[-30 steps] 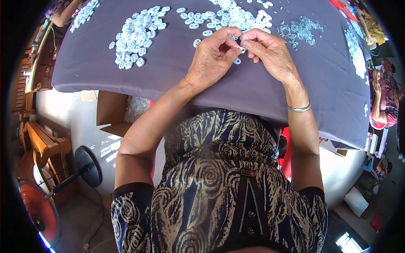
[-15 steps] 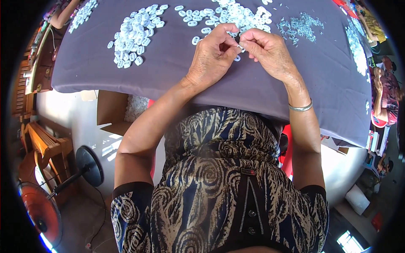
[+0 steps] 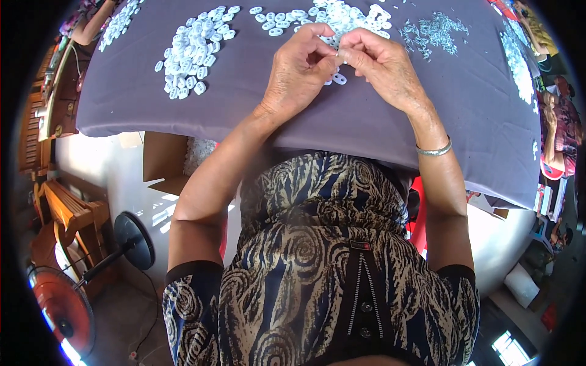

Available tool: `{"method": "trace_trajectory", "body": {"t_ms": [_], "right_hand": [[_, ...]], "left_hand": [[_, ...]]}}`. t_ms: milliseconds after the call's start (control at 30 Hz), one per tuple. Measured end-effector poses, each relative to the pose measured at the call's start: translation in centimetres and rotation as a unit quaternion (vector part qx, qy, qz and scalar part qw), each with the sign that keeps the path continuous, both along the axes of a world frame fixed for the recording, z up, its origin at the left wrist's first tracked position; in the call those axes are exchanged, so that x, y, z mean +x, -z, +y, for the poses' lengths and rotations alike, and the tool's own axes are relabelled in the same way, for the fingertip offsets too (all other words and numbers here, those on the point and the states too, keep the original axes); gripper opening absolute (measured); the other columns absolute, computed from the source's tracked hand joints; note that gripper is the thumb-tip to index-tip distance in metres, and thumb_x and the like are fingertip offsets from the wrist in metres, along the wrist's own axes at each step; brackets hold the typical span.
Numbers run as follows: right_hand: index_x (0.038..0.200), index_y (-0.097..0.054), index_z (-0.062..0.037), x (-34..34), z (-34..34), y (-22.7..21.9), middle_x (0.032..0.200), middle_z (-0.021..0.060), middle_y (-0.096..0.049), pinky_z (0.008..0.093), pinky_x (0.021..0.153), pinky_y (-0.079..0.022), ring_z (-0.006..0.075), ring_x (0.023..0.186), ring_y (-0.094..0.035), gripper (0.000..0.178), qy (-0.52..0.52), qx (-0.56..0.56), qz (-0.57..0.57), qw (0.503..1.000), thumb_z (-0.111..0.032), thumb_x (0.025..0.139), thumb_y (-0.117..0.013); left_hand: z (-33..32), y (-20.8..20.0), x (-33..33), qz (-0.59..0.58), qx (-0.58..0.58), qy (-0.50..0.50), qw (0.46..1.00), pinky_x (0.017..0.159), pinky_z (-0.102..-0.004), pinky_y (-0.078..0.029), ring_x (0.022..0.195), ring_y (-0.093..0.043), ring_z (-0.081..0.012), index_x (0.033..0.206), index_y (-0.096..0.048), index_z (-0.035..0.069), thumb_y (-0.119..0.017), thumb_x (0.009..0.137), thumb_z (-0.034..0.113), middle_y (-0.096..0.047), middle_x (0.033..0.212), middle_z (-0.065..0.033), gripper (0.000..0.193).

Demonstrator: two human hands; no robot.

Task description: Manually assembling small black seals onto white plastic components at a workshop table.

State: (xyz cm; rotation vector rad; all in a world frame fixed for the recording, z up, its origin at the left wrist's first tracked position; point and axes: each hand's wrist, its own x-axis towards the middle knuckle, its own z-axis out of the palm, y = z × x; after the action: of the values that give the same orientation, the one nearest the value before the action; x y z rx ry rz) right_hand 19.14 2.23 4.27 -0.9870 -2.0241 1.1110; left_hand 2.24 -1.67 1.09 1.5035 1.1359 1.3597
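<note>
My left hand (image 3: 299,72) and my right hand (image 3: 386,68) meet above the dark grey cloth, thumbs and forefingers pinched together. Whatever small thing they hold is hidden between the fingertips. Just below the fingers, white oval plastic pieces (image 3: 340,79) with dark holes lie on the cloth. Beyond my hands spreads a loose heap of the same white pieces (image 3: 348,17). To the right of it is a scatter of tiny silvery metal pins or screws (image 3: 434,35), nearest my right hand.
Another heap of white pieces (image 3: 194,52) lies to the left on the cloth-covered table (image 3: 238,116). More pieces (image 3: 517,67) sit along the right side, by another person (image 3: 558,128). An open cardboard box (image 3: 162,158) and a standing fan (image 3: 64,311) are at lower left.
Both hands have shifted slightly up and to the left, still pinched together. More of the white pieces below the fingers now shows.
</note>
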Motion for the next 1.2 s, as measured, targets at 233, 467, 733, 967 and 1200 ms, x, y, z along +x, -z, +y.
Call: {"method": "trace_trajectory", "body": {"t_ms": [233, 467, 733, 967, 1200], "right_hand": [[0.092, -0.065, -0.0083, 1.4, 0.4, 0.6, 0.075, -0.0047, -0.056, 0.0207, 0.053, -0.040, 0.0036, 0.061, -0.046, 0.009, 0.051, 0.014, -0.018, 0.998, -0.016, 0.089, -0.063], [0.088, -0.060, -0.0012, 0.5, -0.6, 0.8, 0.074, 0.0015, -0.052, 0.0259, 0.053, -0.042, 0.0088, 0.058, -0.049, 0.018, -0.090, 0.150, -0.090, 0.980, -0.003, 0.073, -0.071], [0.087, -0.060, -0.0024, 0.7, -0.4, 1.4, 0.076, 0.0075, -0.054, 0.0323, 0.057, -0.047, 0.0192, 0.061, -0.056, 0.012, -0.062, 0.309, -0.167, 0.934, 0.000, 0.076, -0.062], [0.094, -0.064, -0.0021, 1.5, 0.8, 2.0, 0.073, -0.0037, -0.056, 0.0197, 0.052, -0.037, 0.0043, 0.059, -0.046, 0.012, 0.020, 0.066, -0.031, 0.997, -0.003, 0.084, -0.056], [0.097, -0.066, -0.0022, 1.5, 0.3, -0.3, 0.072, -0.0026, -0.054, 0.0191, 0.052, -0.036, 0.0046, 0.058, -0.043, 0.016, 0.029, -0.082, 0.072, 0.994, -0.003, 0.086, -0.055]], "left_hand": [[0.4, -0.4, -1.0, 0.005, 0.033, -0.015, 0.999, 0.060, -0.0200, -0.048, 0.066, -0.055, -0.0045, 0.110, -0.052, 0.001, -0.064, 0.083, -0.001, -0.062, 0.077, -0.0005, 0.030], [0.7, -0.2, -1.3, -0.015, 0.038, -0.042, 0.998, 0.060, -0.0208, -0.048, 0.066, -0.057, -0.0064, 0.113, -0.052, 0.002, -0.063, 0.083, -0.002, -0.063, 0.078, -0.0016, 0.032], [0.4, -0.4, -1.0, -0.051, 0.019, -0.027, 0.998, 0.061, -0.0206, -0.047, 0.067, -0.054, -0.0046, 0.112, -0.052, 0.002, -0.063, 0.082, -0.002, -0.062, 0.076, -0.0010, 0.031], [0.2, -0.1, -0.6, -0.036, 0.009, 0.011, 0.999, 0.061, -0.0208, -0.048, 0.068, -0.055, -0.0055, 0.116, -0.049, 0.003, -0.061, 0.083, -0.003, -0.060, 0.077, -0.0005, 0.035], [-0.6, -0.7, 0.1, 0.001, -0.012, 0.052, 0.999, 0.061, -0.0207, -0.047, 0.066, -0.053, -0.0048, 0.117, -0.048, 0.005, -0.061, 0.083, -0.003, -0.058, 0.075, -0.0004, 0.037]]}}
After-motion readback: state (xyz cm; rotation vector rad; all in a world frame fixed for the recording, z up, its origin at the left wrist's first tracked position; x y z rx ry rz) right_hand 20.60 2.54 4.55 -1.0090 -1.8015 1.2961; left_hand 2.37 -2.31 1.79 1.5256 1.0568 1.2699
